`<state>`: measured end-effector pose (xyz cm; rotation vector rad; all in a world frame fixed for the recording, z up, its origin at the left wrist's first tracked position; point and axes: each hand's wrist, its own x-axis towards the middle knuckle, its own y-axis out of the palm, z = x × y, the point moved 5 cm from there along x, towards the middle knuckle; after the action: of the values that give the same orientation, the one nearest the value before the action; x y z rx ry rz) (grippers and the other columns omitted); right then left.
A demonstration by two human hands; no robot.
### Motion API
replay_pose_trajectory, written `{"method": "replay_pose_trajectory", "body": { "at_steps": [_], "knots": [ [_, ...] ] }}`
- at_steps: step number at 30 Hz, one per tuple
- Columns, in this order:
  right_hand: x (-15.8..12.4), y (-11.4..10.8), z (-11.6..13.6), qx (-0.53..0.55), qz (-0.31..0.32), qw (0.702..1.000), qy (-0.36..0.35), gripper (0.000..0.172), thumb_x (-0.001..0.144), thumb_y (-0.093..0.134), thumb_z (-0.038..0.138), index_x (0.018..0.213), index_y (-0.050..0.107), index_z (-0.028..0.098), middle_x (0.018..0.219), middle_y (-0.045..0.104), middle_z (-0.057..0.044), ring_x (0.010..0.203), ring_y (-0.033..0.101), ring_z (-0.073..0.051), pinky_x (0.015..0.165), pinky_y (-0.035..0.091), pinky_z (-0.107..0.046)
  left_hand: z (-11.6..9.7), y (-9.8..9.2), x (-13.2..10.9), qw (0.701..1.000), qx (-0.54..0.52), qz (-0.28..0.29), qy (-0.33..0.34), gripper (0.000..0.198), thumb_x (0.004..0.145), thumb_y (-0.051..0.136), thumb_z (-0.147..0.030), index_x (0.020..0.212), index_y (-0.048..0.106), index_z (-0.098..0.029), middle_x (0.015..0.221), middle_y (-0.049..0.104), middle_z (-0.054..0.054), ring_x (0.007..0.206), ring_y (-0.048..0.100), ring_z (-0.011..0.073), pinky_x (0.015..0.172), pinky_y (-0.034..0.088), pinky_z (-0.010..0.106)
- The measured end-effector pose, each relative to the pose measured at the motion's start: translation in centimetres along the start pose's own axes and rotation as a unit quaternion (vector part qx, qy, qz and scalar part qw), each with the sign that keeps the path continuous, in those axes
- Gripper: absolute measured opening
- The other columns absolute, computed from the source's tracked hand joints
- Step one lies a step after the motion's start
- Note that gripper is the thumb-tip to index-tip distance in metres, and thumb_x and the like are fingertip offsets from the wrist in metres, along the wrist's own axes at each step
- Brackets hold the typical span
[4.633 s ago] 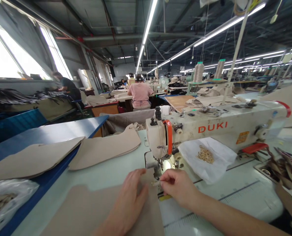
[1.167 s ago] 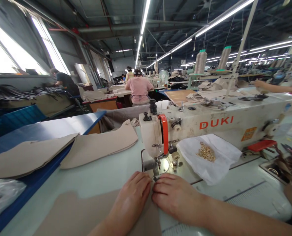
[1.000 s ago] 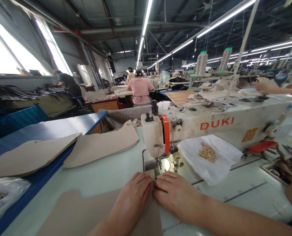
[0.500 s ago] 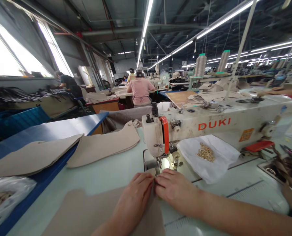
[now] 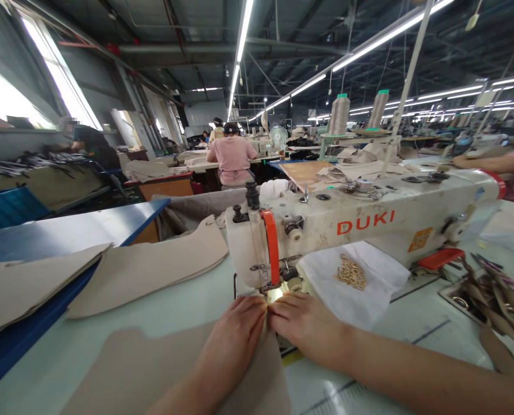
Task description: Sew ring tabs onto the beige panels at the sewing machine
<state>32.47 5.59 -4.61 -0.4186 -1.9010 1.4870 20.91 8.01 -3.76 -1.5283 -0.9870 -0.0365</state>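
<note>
Fabric [image 5: 144, 369] lies flat on the pale bench [image 5: 183, 305], its far end at the head of the sewing machine [image 5: 321, 225]. Left hand [image 5: 233, 337] and right hand [image 5: 304, 325] meet there, fingers bunched, tips touching or nearly so; whether they pinch anything is hidden. Work on this piece seems under way, unfinished. Gold metal pieces [image 5: 349, 274] lie loose on a white sheet [image 5: 380, 279]; whether the stacked panels [image 5: 153, 265] are done or waiting I cannot tell. Bare bench separates fabric and stack; rightward, machine and sheet crowd the room.
</note>
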Motion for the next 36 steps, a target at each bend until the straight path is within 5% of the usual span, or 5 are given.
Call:
{"method": "replay_pose_trajectory", "body": {
  "at_steps": [23,36],
  "knots": [
    [0.28,-0.18,-0.28,0.025,0.0,0.999,0.035,0.007,0.087,0.059,0.015,0.095,0.059,0.013,0.096,0.064,-0.005,0.089,0.058,-0.02,0.076,0.042,-0.032,0.89,-0.04,0.18,0.999,-0.006,-0.031,0.001,0.022,0.089,0.045,-0.018,0.09,0.068,-0.02,0.088,0.071,0.006,0.085,0.066,0.0188,0.079,0.057,0.033],
    [-0.56,-0.56,0.16,0.047,-0.017,0.999,-0.002,0.007,0.089,0.058,0.017,0.096,0.059,0.014,0.1,0.065,-0.004,0.097,0.056,-0.018,0.095,0.037,-0.03,0.29,-0.33,-0.44,0.999,0.037,0.015,-0.028,0.027,0.092,0.041,-0.021,0.102,0.066,-0.017,0.102,0.071,0.009,0.1,0.064,0.0207,0.09,0.055,0.039]
  ]
}}
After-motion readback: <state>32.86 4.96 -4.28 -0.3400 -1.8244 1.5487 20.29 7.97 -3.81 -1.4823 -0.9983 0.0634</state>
